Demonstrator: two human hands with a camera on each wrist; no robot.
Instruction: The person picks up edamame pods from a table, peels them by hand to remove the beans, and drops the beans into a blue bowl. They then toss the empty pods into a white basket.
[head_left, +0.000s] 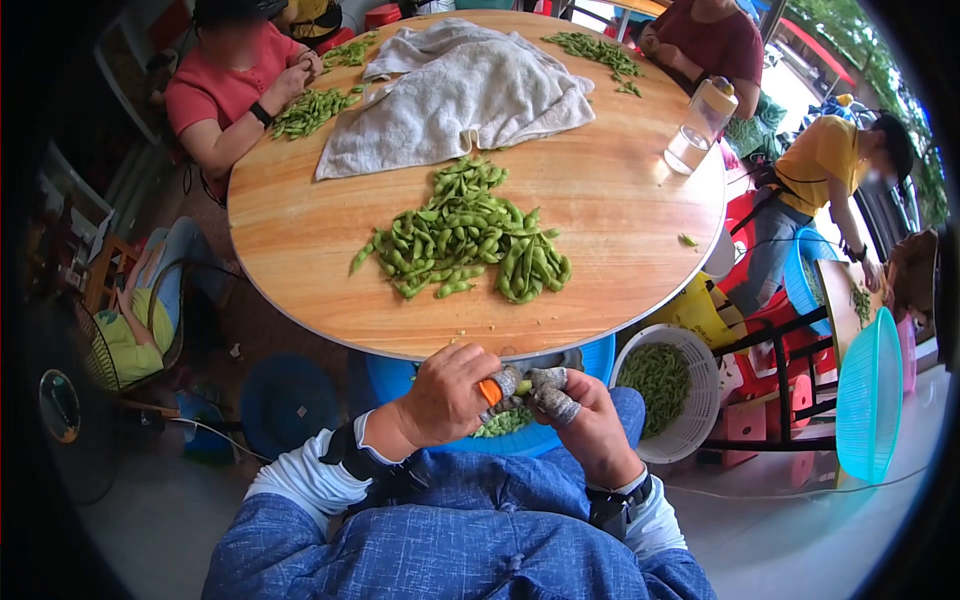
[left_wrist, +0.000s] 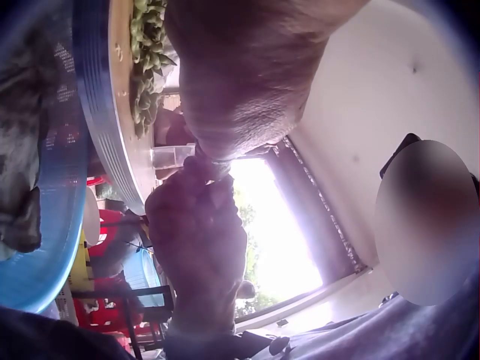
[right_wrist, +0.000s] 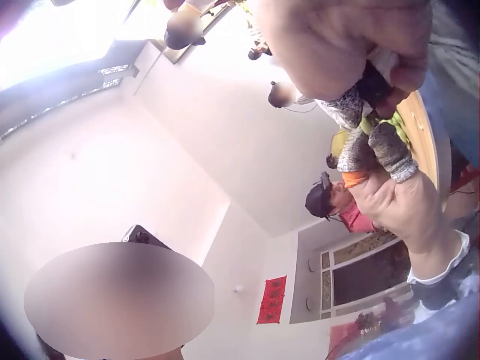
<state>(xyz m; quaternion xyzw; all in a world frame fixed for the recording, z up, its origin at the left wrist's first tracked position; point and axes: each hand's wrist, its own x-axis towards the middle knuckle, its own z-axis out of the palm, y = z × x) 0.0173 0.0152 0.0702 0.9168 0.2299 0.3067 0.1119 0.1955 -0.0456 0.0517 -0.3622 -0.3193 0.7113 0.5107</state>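
Observation:
Over the edge of the blue basin, my left hand [head_left: 438, 396] and right hand [head_left: 592, 428] meet in front of the table. Between their fingertips they pinch a green soybean pod [head_left: 525, 386], one hand at each end. Grey knitted covers wrap the thumb and fingertip of both hands, and an orange band [head_left: 490, 392] circles one left finger. In the right wrist view a bit of the pod [right_wrist: 366, 125] shows between the covered tips. The blue basin [head_left: 385, 372] below holds shelled green beans [head_left: 503, 423]. A heap of soybean pods [head_left: 450, 235] lies on the table ahead.
The round wooden table [head_left: 300, 240] bears a whitish cloth [head_left: 455, 95], a clear bottle [head_left: 700, 125] and more pod piles. A white basket [head_left: 640, 345] of pods stands at my right. Other people sit around, two at the table's far side.

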